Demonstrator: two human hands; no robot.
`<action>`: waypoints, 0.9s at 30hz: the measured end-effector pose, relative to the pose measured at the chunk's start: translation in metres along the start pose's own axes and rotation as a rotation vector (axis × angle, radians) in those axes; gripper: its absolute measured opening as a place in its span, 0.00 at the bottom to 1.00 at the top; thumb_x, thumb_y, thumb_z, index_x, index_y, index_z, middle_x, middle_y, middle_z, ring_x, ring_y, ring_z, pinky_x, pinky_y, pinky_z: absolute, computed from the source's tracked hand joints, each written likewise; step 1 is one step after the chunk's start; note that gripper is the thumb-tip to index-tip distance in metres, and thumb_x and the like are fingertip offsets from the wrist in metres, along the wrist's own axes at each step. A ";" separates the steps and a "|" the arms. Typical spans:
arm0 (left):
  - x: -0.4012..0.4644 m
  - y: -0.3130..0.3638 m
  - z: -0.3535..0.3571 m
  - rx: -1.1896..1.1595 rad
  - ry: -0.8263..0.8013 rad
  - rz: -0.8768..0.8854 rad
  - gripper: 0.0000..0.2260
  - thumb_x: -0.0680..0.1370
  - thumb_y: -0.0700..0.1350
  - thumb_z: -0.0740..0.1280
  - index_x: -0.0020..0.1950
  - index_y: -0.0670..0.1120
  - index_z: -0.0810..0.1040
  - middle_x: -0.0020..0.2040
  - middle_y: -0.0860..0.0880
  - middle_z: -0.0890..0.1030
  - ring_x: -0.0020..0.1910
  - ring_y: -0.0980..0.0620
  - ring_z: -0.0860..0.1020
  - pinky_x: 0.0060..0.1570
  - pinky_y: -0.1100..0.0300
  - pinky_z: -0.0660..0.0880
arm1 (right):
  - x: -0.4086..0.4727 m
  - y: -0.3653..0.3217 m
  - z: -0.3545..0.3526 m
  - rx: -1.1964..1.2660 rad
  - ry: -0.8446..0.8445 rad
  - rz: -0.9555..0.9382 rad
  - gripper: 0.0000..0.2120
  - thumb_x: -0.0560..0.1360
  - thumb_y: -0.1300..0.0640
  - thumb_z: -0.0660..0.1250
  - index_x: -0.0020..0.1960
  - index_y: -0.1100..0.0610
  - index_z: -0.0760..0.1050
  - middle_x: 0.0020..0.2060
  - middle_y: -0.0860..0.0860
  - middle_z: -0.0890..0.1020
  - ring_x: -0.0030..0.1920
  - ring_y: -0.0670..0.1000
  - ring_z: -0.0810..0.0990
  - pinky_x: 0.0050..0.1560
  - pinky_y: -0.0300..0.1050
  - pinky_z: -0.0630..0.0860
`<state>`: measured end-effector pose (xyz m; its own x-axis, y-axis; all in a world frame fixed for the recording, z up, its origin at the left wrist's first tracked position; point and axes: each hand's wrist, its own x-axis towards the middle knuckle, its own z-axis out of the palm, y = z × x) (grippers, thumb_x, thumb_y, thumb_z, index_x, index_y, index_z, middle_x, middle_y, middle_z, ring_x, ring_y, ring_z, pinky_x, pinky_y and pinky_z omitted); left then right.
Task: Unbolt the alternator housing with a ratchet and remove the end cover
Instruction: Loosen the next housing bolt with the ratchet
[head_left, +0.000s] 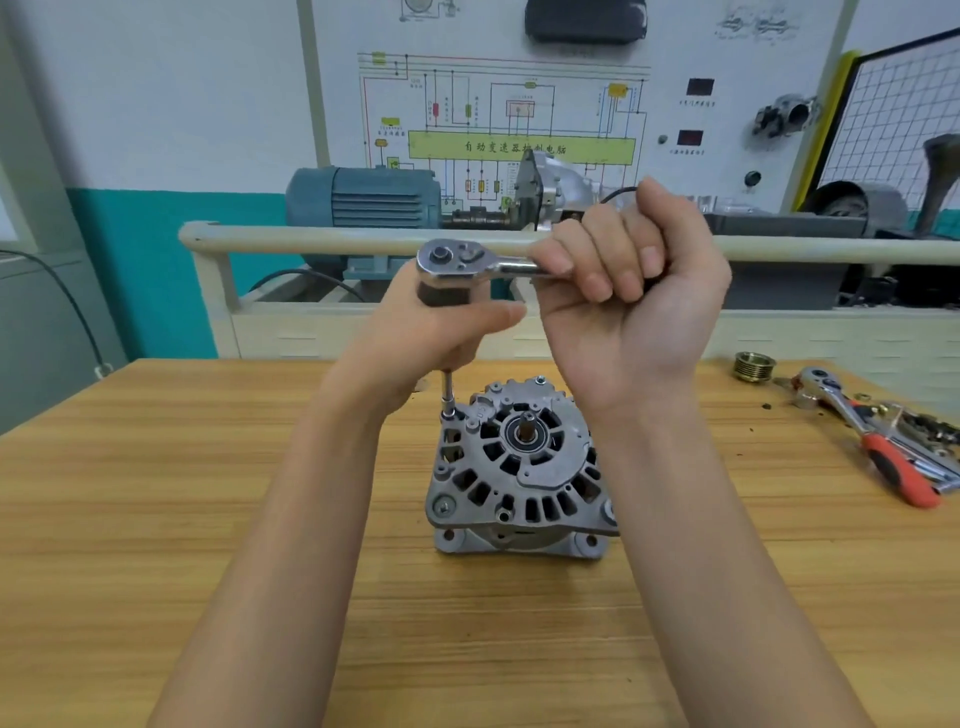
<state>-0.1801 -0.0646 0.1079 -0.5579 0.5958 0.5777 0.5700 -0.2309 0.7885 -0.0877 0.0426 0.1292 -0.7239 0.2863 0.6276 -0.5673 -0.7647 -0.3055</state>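
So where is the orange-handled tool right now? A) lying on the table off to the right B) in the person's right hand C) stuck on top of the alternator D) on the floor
A: the orange-handled tool lies on the wooden table far to the right, while the right hand holds a different, silver ratchet above the alternator.

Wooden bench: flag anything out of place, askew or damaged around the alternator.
Nothing looks damaged. The grey cast-aluminium alternator stands upright on the wooden bench. Dark specks of debris are scattered at the right, beside a loose brass-coloured grooved pulley and an untidy pile of tools with an orange-handled ratchet.
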 end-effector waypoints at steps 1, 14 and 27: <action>0.002 0.000 0.006 0.001 0.118 -0.014 0.17 0.67 0.43 0.70 0.22 0.50 0.67 0.20 0.54 0.64 0.21 0.53 0.60 0.26 0.63 0.59 | -0.002 0.003 0.001 -0.020 0.018 -0.059 0.25 0.77 0.61 0.55 0.21 0.55 0.60 0.17 0.48 0.59 0.21 0.47 0.59 0.27 0.41 0.66; -0.005 -0.002 -0.006 0.006 -0.171 0.028 0.13 0.64 0.47 0.71 0.22 0.51 0.70 0.21 0.53 0.67 0.21 0.54 0.63 0.27 0.61 0.61 | 0.000 -0.001 0.002 0.012 -0.051 0.044 0.24 0.75 0.60 0.55 0.20 0.55 0.60 0.16 0.47 0.59 0.21 0.46 0.56 0.25 0.40 0.62; 0.006 -0.002 0.022 -0.089 0.451 -0.038 0.14 0.65 0.40 0.65 0.22 0.52 0.64 0.21 0.54 0.62 0.21 0.55 0.57 0.24 0.65 0.56 | -0.016 0.024 0.004 -0.166 -0.068 -0.273 0.25 0.77 0.61 0.52 0.21 0.53 0.63 0.18 0.47 0.62 0.23 0.48 0.60 0.31 0.42 0.68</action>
<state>-0.1715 -0.0442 0.1048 -0.7956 0.2153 0.5662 0.5010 -0.2917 0.8148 -0.0884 0.0179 0.1149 -0.5118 0.4240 0.7472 -0.7970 -0.5589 -0.2288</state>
